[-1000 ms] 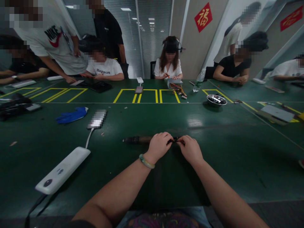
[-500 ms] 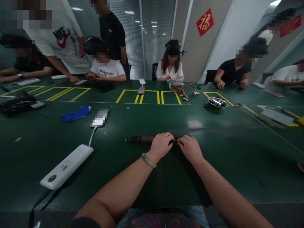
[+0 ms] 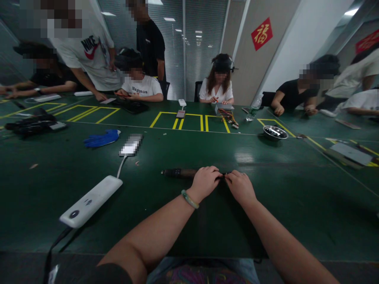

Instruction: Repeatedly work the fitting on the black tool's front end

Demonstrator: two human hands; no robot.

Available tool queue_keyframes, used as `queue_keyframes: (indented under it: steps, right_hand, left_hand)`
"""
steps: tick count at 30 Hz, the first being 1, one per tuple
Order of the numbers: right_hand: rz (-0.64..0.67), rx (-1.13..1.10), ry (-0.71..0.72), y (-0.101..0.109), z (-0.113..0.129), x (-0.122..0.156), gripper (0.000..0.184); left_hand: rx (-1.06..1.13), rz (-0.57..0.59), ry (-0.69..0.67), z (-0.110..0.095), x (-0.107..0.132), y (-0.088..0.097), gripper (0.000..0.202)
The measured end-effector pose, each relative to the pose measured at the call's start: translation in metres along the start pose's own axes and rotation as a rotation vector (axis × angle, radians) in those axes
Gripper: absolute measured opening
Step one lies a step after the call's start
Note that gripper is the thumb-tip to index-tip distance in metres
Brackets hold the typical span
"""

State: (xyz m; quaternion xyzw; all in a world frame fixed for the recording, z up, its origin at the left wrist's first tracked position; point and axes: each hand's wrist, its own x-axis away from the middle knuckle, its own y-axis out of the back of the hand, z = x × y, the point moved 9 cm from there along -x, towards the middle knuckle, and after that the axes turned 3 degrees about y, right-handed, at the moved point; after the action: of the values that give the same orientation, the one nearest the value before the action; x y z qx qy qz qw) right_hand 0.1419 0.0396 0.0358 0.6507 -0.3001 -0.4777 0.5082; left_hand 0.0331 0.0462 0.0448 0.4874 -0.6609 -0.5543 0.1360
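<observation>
My left hand (image 3: 205, 181), with a green bangle on its wrist, and my right hand (image 3: 240, 185) meet on the dark green table (image 3: 189, 221). Both are closed, their fingertips pinching a small dark thing (image 3: 224, 174) between them that is too small to name. A dark rod-like tool with a brown handle (image 3: 179, 172) lies on the table just left of my left hand, partly hidden behind it.
A white power bank (image 3: 91, 201) with a cable leads to a phone (image 3: 130, 144) at the left. A blue glove (image 3: 102, 138) lies further back. A metal bowl (image 3: 275, 132), a water bottle (image 3: 253, 108) and wired parts (image 3: 229, 116) stand beyond. Several people sit around the table.
My hands have kept their pinch on the small dark thing. The view has turned slightly to the left, shifting everything a little rightward.
</observation>
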Motion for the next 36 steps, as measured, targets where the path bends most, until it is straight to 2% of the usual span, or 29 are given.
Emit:
queue_keyframes:
  steps: [9, 16, 20, 24, 30, 32, 33, 36]
  right_hand:
    - [-0.013, -0.046, 0.155, -0.004, -0.003, -0.005, 0.024]
    - [-0.019, -0.044, 0.161, -0.023, -0.009, -0.007, 0.024]
    - [0.011, -0.019, 0.19, -0.025, -0.006, -0.011, 0.018]
    - [0.028, 0.035, 0.192, -0.024, -0.004, -0.014, 0.014]
    - [0.063, 0.034, 0.205, -0.026, 0.0, -0.02, 0.015]
    - [0.079, 0.038, 0.154, -0.025, -0.018, -0.023, 0.012]
    - [0.092, 0.047, 0.105, -0.024, -0.034, -0.022, 0.01]
    - [0.164, 0.07, -0.127, -0.017, -0.109, 0.0, 0.006]
  left_hand:
    - [-0.02, 0.007, -0.009, 0.0, 0.001, 0.001, 0.021]
    - [-0.025, -0.003, -0.011, -0.001, 0.001, 0.004, 0.021]
    - [-0.032, 0.012, 0.004, -0.001, 0.001, 0.004, 0.032]
    - [0.008, -0.04, -0.017, -0.007, 0.003, 0.013, 0.041]
    - [0.081, -0.137, -0.059, -0.011, 0.007, 0.035, 0.036]
    - [0.091, -0.153, -0.052, -0.009, 0.008, 0.041, 0.035]
    - [0.098, -0.162, -0.042, -0.007, 0.009, 0.044, 0.034]
    - [0.128, -0.177, -0.006, 0.001, 0.011, 0.048, 0.034]
